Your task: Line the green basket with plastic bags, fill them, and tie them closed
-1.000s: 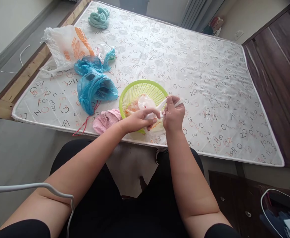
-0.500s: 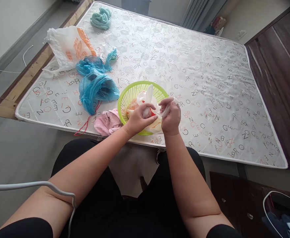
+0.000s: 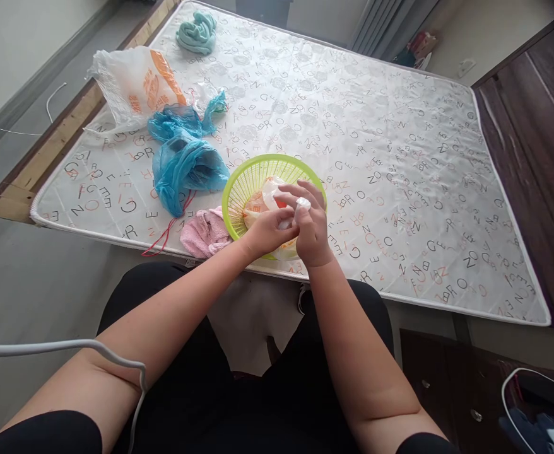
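Note:
Both hands meet over a lime-green plastic basket (image 3: 239, 176) near the mattress edge. Inside it lies a white plastic bag (image 3: 272, 186) with orange and red print, partly covered by my fingers. My left hand (image 3: 273, 229) is closed, pinching a piece of the bag at the basket's near side. My right hand (image 3: 312, 228) has its thumb and index finger closed on a white twisted end of the bag, while its other fingers stretch out over the basket. The exact grip between the two hands is partly hidden.
A pink cloth (image 3: 206, 233) touches the basket's left side, beside a red cord (image 3: 163, 238). Blue plastic bags (image 3: 187, 164), a white-and-orange plastic bag (image 3: 139, 88) and a green cloth (image 3: 196, 33) lie on the letter-printed mattress (image 3: 400, 189). A white cable (image 3: 69, 345) crosses my left arm.
My right hand has moved left, close against my left hand, and its outer fingers have straightened. The stretched bag end between the hands is now bunched at my right fingertips.

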A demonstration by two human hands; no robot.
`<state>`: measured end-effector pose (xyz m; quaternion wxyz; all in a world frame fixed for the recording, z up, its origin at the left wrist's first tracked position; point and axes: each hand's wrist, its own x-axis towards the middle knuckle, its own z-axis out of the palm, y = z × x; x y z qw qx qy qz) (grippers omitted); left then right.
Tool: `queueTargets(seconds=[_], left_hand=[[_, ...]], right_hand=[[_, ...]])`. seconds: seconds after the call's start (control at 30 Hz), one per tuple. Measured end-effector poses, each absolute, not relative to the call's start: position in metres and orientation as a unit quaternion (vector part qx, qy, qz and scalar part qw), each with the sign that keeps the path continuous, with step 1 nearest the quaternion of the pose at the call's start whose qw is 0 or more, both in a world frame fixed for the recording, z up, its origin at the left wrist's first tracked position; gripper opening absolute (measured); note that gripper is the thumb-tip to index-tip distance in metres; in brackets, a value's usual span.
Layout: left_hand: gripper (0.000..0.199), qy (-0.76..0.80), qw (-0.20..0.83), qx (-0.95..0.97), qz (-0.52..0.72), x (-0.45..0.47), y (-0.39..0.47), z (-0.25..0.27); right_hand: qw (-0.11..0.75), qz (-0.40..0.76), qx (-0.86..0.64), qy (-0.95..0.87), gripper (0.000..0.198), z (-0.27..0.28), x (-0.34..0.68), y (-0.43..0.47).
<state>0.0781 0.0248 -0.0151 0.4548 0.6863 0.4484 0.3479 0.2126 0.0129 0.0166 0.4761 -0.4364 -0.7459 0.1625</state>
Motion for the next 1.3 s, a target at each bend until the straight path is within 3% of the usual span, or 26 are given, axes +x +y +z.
queueTargets(seconds=[0.17, 0.33, 0.57, 0.87, 1.03, 1.17, 1.3], left_hand=[[0.015, 0.443, 0.487, 0.649, 0.382, 0.077, 0.028, -0.020], [0.039, 0.348, 0.615, 0.588, 0.394, 0.070, 0.033, -0.012], [0.053, 0.282, 0.675, 0.559, 0.391, 0.064, 0.039, -0.005], [0.042, 0.340, 0.696, 0.511, 0.373, 0.057, 0.045, -0.007], [0.048, 0.279, 0.705, 0.572, 0.311, 0.060, 0.040, -0.001], [0.051, 0.280, 0.688, 0.585, 0.326, 0.062, 0.038, 0.000], [0.054, 0.277, 0.673, 0.604, 0.324, 0.060, 0.039, 0.001]], right_hand=[[0.427, 0.185, -0.392, -0.793, 0.040, 0.021, 0.222, 0.019], [0.422, 0.259, -0.406, -0.768, 0.043, 0.013, 0.244, 0.030], [0.379, 0.235, -0.479, -0.756, 0.054, 0.000, 0.244, 0.034], [0.566, 0.256, -0.511, -0.594, 0.037, 0.000, 0.265, 0.042], [0.469, 0.299, -0.512, -0.655, 0.038, 0.006, 0.260, 0.040], [0.433, 0.263, -0.520, -0.688, 0.021, 0.007, 0.253, 0.037], [0.415, 0.246, -0.502, -0.717, 0.037, 0.008, 0.252, 0.038]])
